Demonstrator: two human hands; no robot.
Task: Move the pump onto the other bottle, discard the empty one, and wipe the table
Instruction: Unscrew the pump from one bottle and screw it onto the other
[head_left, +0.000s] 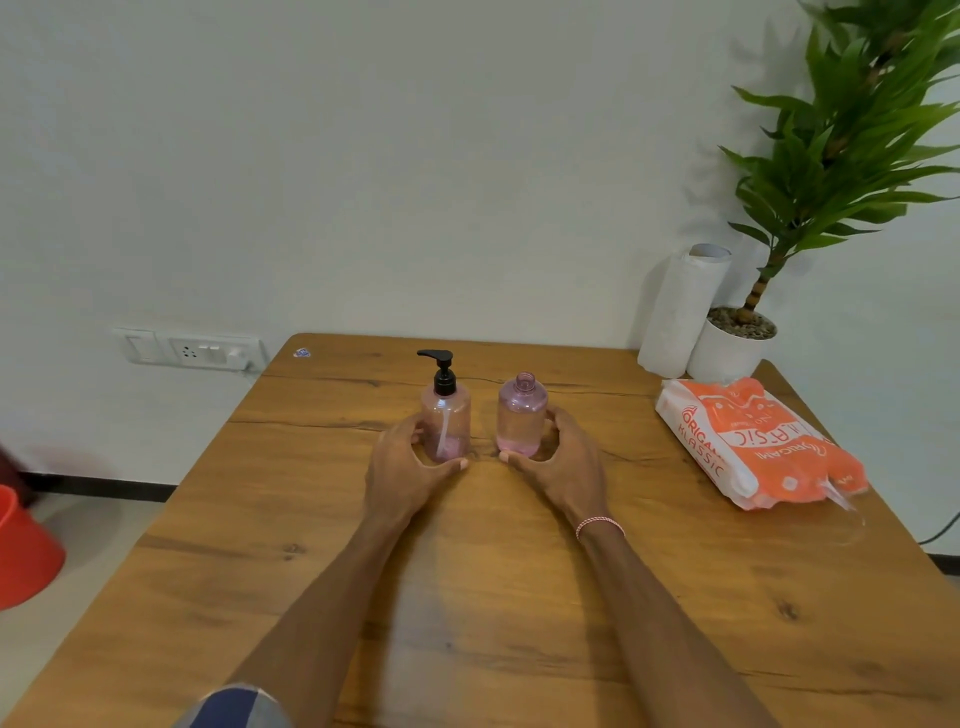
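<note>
Pump (440, 370), black, sits on the pink bottle (447, 426) at the table (322, 519) centre. Left hand (402, 467) curls around this bottle from 9 o'clock, fingers half open, thumb in front. Second pink bottle (522, 415), without cap, stands just beside at 3 o'clock; right hand (558, 457) cups it the same way. Orange tissue pack (753, 441) lies further at 3 o'clock, paper roll (680, 312) and plant pot (727, 348) at 2 o'clock.

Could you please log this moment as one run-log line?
left hand: around pump bottle | right hand: around open bottle | pump: not yet moved | both upright on table
</note>
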